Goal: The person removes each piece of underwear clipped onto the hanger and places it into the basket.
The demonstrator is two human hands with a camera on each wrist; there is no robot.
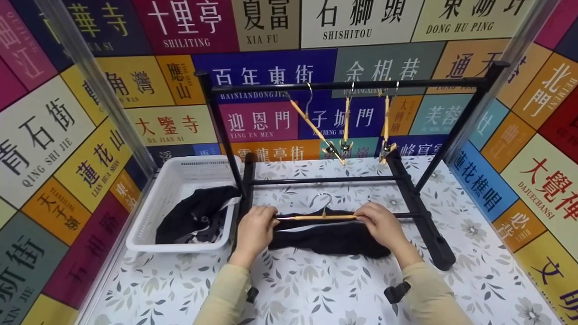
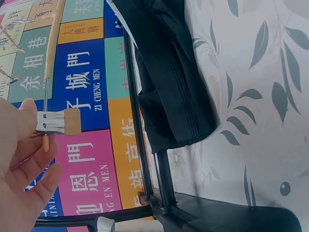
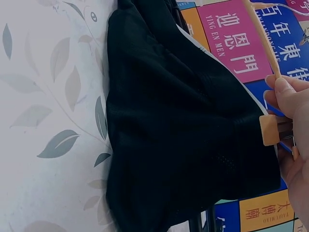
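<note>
A wooden clip hanger (image 1: 323, 217) with a metal hook is held level between both hands in the head view. My left hand (image 1: 256, 228) pinches its left end at a metal clip with a wooden pad (image 2: 72, 122); that clip stands apart from the cloth. At the other end my right hand (image 1: 381, 225) grips the hanger, thumb and finger on the wooden bar. The clip there (image 3: 270, 130) overlaps the edge of a black garment (image 3: 188, 130). In the head view, this garment sags below the hanger, its left end loose, with a white strip along its upper edge.
A black clothes rack (image 1: 352, 86) stands behind and around the hands, with three wooden clip hangers (image 1: 346, 119) on its top rail. At left, a white plastic basket (image 1: 144, 225) holds more dark clothing (image 1: 194, 214). Leaf-patterned cloth (image 1: 316, 289) covers the table; sign-covered panels enclose it.
</note>
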